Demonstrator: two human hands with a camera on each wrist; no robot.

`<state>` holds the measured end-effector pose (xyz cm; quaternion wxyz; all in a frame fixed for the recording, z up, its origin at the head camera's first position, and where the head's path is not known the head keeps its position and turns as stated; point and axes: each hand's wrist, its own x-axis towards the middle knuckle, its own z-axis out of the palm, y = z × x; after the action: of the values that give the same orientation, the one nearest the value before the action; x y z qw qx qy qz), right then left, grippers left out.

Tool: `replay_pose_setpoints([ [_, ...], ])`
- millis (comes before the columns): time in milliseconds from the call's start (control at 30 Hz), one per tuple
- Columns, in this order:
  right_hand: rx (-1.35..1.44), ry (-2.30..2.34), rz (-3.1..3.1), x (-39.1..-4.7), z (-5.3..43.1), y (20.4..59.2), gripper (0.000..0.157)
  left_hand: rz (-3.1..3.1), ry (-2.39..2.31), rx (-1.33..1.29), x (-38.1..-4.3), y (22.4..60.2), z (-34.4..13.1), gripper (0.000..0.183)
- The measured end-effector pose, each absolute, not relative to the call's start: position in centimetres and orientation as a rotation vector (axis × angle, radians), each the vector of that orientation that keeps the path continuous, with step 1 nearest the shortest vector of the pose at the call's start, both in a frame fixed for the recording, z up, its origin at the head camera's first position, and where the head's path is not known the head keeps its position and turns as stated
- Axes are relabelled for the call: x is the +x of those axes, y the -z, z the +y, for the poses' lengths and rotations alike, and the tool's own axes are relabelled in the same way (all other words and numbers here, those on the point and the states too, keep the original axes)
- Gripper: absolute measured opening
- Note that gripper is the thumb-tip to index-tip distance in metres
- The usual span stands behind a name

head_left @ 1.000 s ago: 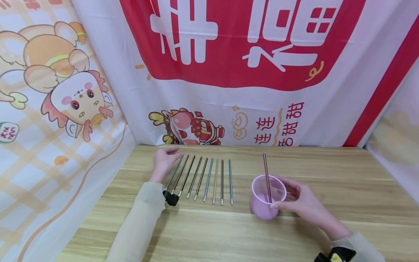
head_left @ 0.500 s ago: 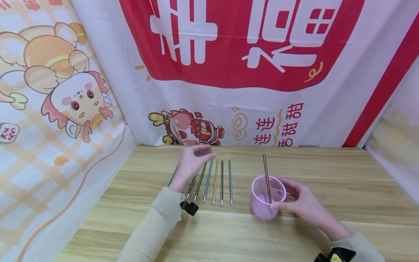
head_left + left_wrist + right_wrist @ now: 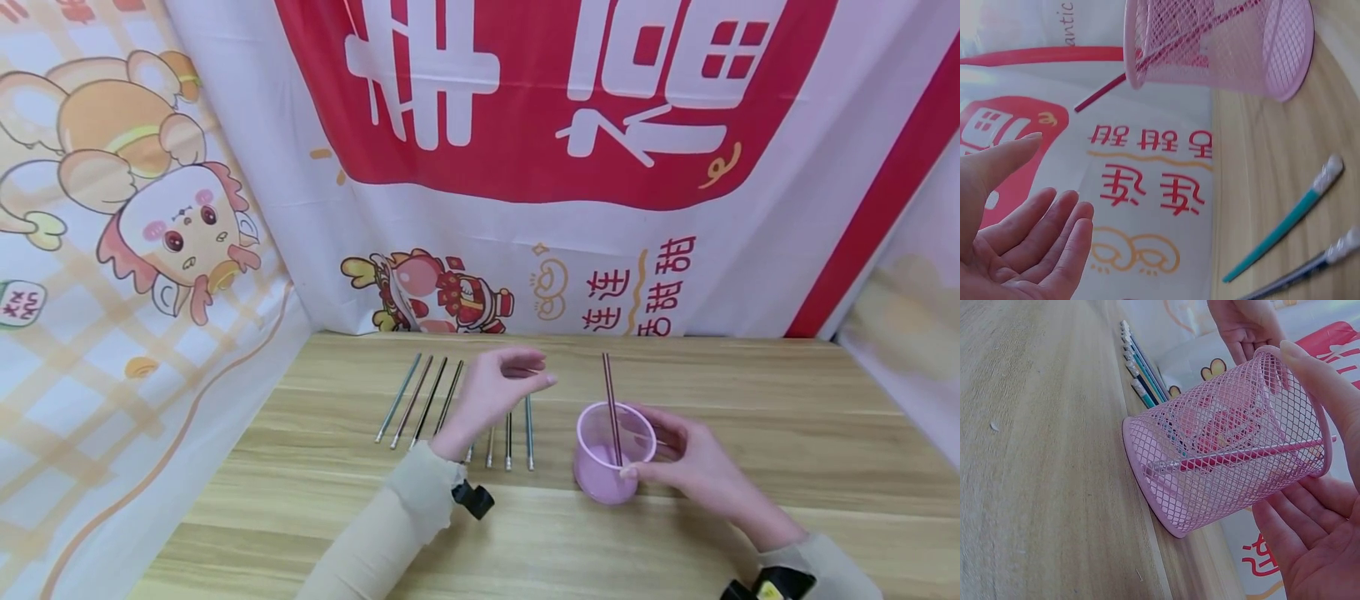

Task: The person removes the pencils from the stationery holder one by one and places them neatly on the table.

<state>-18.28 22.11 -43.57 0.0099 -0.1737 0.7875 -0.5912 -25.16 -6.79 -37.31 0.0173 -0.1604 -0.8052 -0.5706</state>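
My left hand hovers over the right part of a row of pencils, its fingers loosely extended and nothing in them; the left wrist view shows the same bare palm. Several slim pencils with eraser ends lie side by side beneath it, among them a blue pencil at the right end. Some are partly hidden by the hand. A pink mesh pen holder stands upright to the right, gripped at its rim and side by my right hand. One dark red pencil leans inside the holder.
The wooden table meets a white and red printed cloth along its back edge. Another printed cloth closes off the left side. Black wrist cameras sit on both sleeves.
My left hand has moved right from the leftmost pencil, across the row, toward the pen holder. The leftmost pencils are uncovered again and still lie there. My right hand and the holder stay put.
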Motion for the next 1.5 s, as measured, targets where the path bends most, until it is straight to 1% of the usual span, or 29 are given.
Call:
replay_pose_setpoints([
  [367,-0.539,1.851,2.45,-18.1,22.2,43.6,0.081,-2.489,1.854,-0.552,-24.2,38.8,-3.3,0.036],
  [933,-0.514,1.838,2.472,-18.3,22.2,43.8,0.08,-2.456,1.934,-0.64,-24.6,41.0,0.0,0.045],
  [1067,-0.515,1.837,2.473,-18.3,22.2,43.9,0.08,-2.448,1.968,-0.642,-24.6,41.3,0.3,0.043],
  [1500,-0.543,1.844,2.453,-18.3,22.2,43.8,0.079,-2.504,1.878,-0.626,-24.8,41.9,0.8,0.027],
])
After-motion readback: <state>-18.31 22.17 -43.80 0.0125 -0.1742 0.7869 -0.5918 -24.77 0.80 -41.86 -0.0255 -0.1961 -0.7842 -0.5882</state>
